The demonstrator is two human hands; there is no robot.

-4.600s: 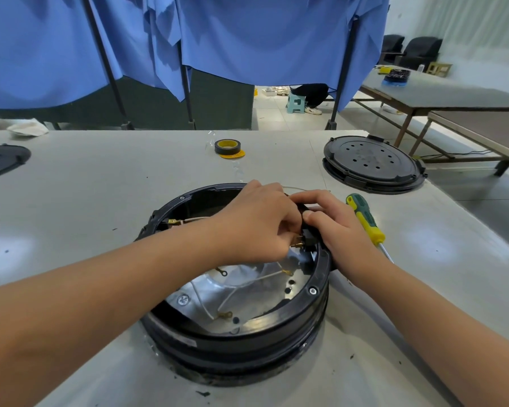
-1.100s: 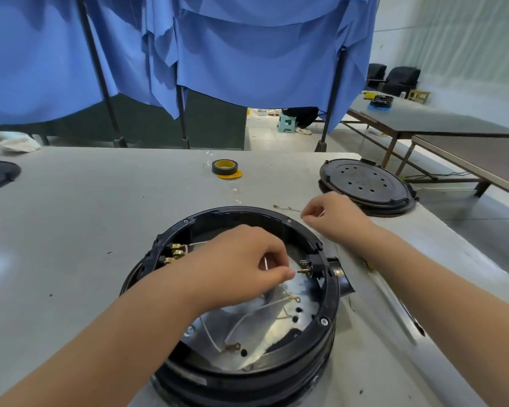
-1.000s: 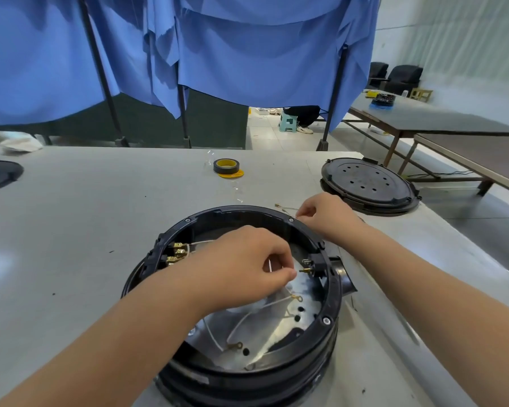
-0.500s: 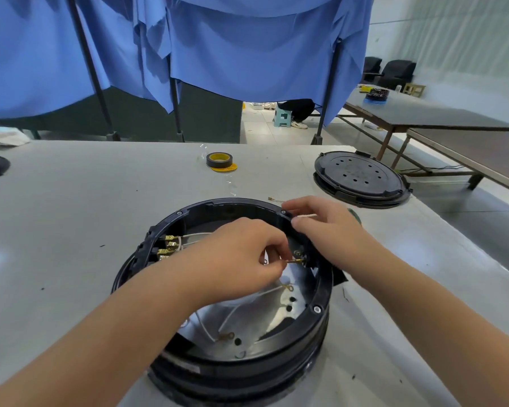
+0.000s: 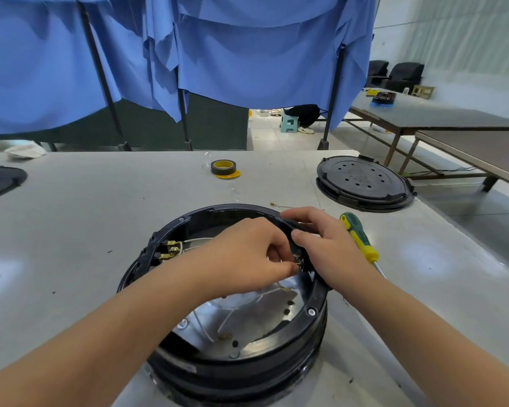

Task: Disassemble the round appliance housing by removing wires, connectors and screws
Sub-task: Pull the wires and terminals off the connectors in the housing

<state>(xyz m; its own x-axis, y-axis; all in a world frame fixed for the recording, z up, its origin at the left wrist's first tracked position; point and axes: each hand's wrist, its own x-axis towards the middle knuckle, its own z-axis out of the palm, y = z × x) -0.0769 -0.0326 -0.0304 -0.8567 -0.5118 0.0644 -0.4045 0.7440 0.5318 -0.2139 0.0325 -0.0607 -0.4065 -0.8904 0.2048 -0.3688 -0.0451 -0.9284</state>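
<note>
I'm pinching a brass connector (image 5: 298,261) with my left hand (image 5: 247,254) while my right hand (image 5: 323,245) is gripping the housing (image 5: 312,311) rim near the counter's (image 5: 100,207) front edge, risking tearing the thin wire if yanked.

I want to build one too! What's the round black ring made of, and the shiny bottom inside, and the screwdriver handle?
The ring looks like black moulded plastic: matte, with only soft glints. The bottom looks like thin sheet metal, silvery and mirror-bright, with punched holes. The screwdriver handle seems to be glossy yellow plastic with green grips, perhaps rubber; its shaft looks like steel.
</note>
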